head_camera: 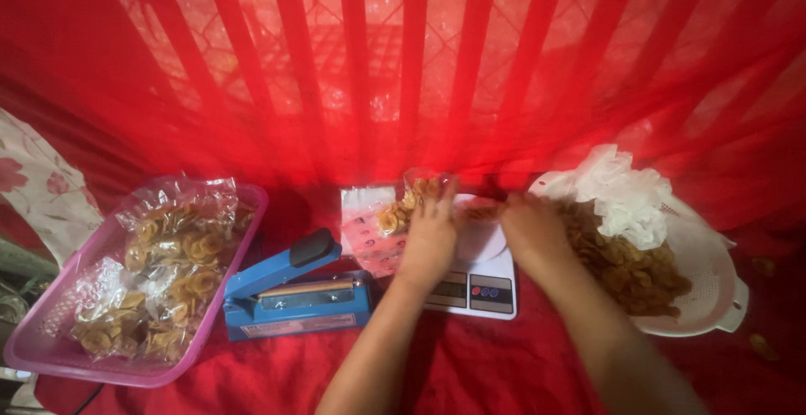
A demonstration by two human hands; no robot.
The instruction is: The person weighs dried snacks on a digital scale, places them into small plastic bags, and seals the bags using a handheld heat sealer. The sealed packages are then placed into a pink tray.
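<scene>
My left hand (431, 232) holds a small clear bag of golden chips (401, 207) over a white kitchen scale (480, 285) in the middle. My right hand (531, 229) rests by the scale's platform, at the near edge of a white colander (709, 285) heaped with loose chips (625, 262). Whether the right hand's fingers hold any chips cannot be told; they are blurred and partly hidden.
A blue impulse bag sealer (294, 293) stands left of the scale. A pink plastic basket (50, 348) at the far left holds several filled chip bags (172, 272). Crumpled white plastic (625, 188) lies in the colander. Red cloth (470, 373) covers the surface and hangs behind.
</scene>
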